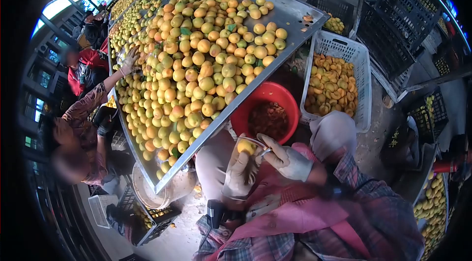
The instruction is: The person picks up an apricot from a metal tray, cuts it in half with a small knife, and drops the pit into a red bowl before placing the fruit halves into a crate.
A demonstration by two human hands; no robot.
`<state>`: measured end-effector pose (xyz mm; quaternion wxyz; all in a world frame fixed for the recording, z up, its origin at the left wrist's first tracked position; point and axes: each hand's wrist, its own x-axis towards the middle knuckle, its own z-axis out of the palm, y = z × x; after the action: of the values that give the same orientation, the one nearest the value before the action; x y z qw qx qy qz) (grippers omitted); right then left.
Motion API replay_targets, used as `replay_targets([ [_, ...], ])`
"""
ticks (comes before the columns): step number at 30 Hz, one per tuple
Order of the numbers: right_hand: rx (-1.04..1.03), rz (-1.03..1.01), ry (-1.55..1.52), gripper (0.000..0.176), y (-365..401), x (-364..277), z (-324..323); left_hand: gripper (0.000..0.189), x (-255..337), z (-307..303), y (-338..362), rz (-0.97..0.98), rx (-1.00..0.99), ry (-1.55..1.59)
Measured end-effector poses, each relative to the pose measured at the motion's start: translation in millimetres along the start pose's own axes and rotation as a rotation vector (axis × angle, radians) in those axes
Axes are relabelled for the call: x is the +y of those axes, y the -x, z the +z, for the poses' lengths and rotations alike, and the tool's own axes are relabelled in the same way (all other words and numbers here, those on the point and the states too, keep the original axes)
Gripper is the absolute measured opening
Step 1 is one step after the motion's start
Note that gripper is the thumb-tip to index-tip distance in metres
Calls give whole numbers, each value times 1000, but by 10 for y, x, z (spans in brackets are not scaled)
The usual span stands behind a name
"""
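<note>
My left hand [241,170], in a pale work glove, grips a yellow-orange apricot [246,147] above my lap. Close beside it, my gloved right hand [290,161] is closed on what looks like a small knife [266,152], its thin edge against the fruit. Most of the tool is hidden by the fingers. Just beyond my hands stands a red bucket [237,118] with brown pits in the bottom. A metal sorting table [295,17], heaped with whole apricots [196,59], slopes away ahead of me.
A white crate [365,72] of halved apricots stands right of the bucket. Under the table's near corner is a pale bucket [147,194]. A co-worker's gloved hand [130,62] reaches onto the fruit from the left. Black crates [393,30] stand at the right.
</note>
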<state>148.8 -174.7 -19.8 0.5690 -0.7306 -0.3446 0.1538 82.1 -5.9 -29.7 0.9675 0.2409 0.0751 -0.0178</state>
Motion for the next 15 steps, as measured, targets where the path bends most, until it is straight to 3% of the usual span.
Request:
replay_targets([
  [5, 0, 108, 96, 54, 23, -122, -13, 60, -36, -35, 2, -9, 41, -39],
  [10, -4, 87, 96, 53, 39, -114, -4, 60, -47, -45, -2, 32, 1, -156],
  [12, 4, 85, 120, 52, 36, -100, 33, 60, -52, 18, 0, 17, 9, -65],
  [14, 155, -130, 18, 51, 22, -76, 88, 60, -21, 92, -2, -5, 17, 24],
  [15, 156, -127, 18, 51, 33, -59, 90, 59, 9, 127, -1, -19, 11, 110],
])
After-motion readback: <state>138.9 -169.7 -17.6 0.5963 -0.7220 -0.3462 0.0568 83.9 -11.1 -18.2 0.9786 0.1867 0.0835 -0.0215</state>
